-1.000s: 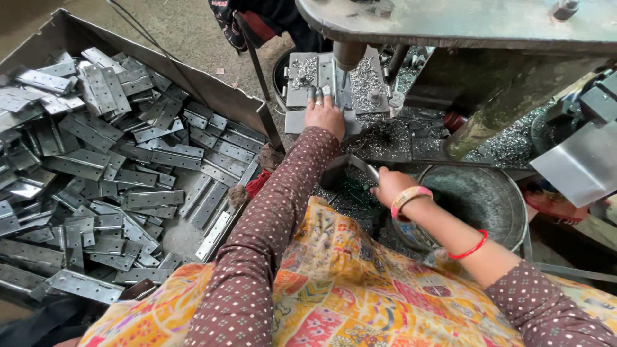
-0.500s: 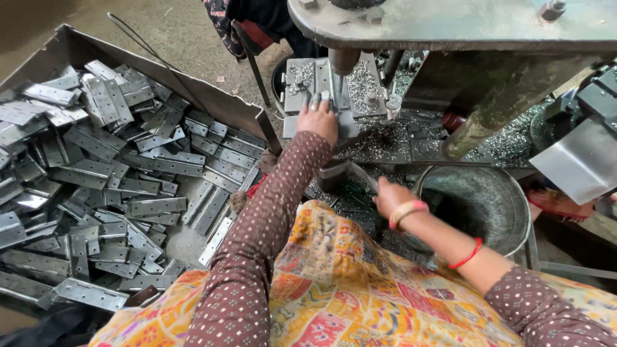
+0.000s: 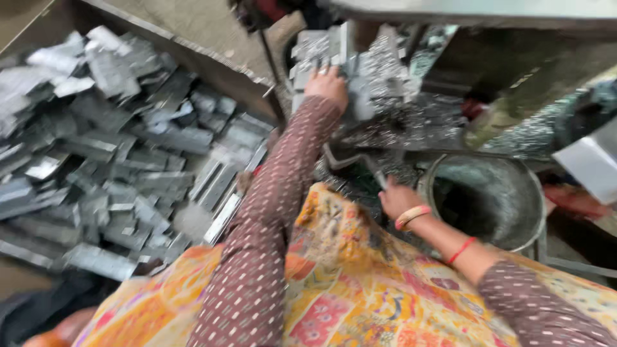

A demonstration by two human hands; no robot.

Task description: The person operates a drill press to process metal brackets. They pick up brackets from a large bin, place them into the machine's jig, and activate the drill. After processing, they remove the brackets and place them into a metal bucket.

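A person sits at a metal press, seen from above in a blurred view. The left hand (image 3: 328, 85) reaches forward with its fingers spread flat on a grey metal piece (image 3: 316, 50) that lies on the press bed (image 3: 379, 64); it rests on the piece rather than closing around it. The right hand (image 3: 397, 198) is drawn back near the lap, curled around a thin metal rod (image 3: 350, 160) that points left. Just to its right stands a round metal bucket (image 3: 508, 193). To the left, a large cardboard box (image 3: 212, 71) holds a heap of flat metal strips (image 3: 109, 148).

In my judgement the main risk is to the left hand's fingers, which lie under the press head; a stroke while they are there could crush them. The cut strips and the shiny scraps (image 3: 385, 132) around the bed look sharp and could slice bare skin.

Room is tight: the box wall hems in the left arm, the bucket rim crowds the right wrist, and the lap, covered by a bright patterned cloth (image 3: 360, 283), fills the space between.
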